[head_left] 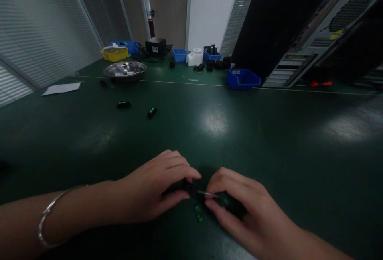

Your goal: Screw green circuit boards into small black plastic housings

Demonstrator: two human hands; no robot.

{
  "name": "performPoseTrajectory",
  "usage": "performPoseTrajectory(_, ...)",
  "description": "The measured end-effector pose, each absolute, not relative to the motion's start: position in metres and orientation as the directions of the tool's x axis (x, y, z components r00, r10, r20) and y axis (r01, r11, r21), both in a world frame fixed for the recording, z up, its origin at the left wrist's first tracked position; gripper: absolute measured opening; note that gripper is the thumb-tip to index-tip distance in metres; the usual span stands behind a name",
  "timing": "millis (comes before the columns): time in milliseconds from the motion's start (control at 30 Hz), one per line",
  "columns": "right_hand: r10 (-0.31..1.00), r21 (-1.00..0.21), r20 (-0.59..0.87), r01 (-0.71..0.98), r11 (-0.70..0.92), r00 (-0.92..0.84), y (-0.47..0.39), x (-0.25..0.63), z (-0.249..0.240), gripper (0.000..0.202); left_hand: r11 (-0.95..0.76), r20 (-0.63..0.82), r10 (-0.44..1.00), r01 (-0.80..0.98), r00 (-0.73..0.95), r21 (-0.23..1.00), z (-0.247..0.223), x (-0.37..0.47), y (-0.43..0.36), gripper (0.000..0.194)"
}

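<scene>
My left hand (163, 186) is closed around a small black part (190, 188), held between thumb and fingers; much of it is hidden by the hand. In my right hand (242, 204) lies a screwdriver (229, 203) with a dark handle and a thin metal shaft. Its shaft points left, and the tip meets or nearly meets the black part; I cannot tell which. Just below, between the two hands, is a small green circuit board (198, 213). Whether it rests on the green table (179, 132) or hangs from the part is unclear.
Two small black pieces with green tops, one at left (123, 104) and one nearer the middle (152, 112), lie farther off. Behind them stand a metal bowl (125, 77), a yellow bin (115, 55) and a blue bin (243, 79). A computer case (302, 56) stands at right.
</scene>
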State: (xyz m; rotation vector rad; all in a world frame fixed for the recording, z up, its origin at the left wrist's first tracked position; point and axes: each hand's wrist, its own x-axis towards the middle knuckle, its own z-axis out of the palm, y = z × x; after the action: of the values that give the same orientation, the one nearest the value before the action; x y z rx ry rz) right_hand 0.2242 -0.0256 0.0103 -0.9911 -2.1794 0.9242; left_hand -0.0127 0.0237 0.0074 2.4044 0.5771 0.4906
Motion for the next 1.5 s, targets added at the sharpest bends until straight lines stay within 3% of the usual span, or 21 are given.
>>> performPoseTrajectory(267, 0.781, -0.669, 0.147, 0.520, 0.531, -0.608, -0.030, 0.222, 0.009, 0.011, -0.751, 0.298, 0.561, 0.323, 0.773, 0.575, -0.001, -0.016, 0.028, 0.030)
performPoseTrajectory(500, 0.729, -0.576, 0.094, 0.561, 0.595, -0.678, -0.031, 0.221, 0.009, 0.014, -0.743, 0.278, 0.559, 0.324, 0.781, 0.585, 0.001, -0.014, 0.029, 0.031)
performPoseTrajectory(700, 0.741, -0.766, 0.143, 0.401, 0.502, -0.656, -0.030, 0.220, 0.017, 0.011, -0.720, 0.246, 0.526, 0.274, 0.814, 0.637, 0.003, -0.015, 0.029, 0.030)
performPoseTrajectory(867, 0.849, -0.876, 0.207, 0.294, 0.382, -0.487, -0.026, 0.221, 0.015, 0.015, -0.681, 0.175, 0.521, 0.284, 0.835, 0.675, 0.007, -0.014, 0.027, 0.030)
performPoseTrajectory(1033, 0.898, -0.916, 0.118, 0.302, 0.263, -0.424, -0.022, 0.220, 0.014, 0.014, -0.659, 0.155, 0.504, 0.262, 0.850, 0.705, 0.010, -0.011, 0.022, 0.035)
performPoseTrajectory(1200, 0.915, -0.951, -0.086, 0.307, 0.043, -0.394, -0.020, 0.219, 0.015, 0.006, -0.638, 0.104, 0.516, 0.301, 0.850, 0.708, 0.010, -0.009, 0.020, 0.034)
performPoseTrajectory(1500, 0.903, -0.963, -0.136, 0.268, -0.024, -0.407, -0.022, 0.212, 0.017, 0.006, -0.652, 0.176, 0.571, 0.312, 0.802, 0.691, 0.005, -0.008, 0.015, 0.040)
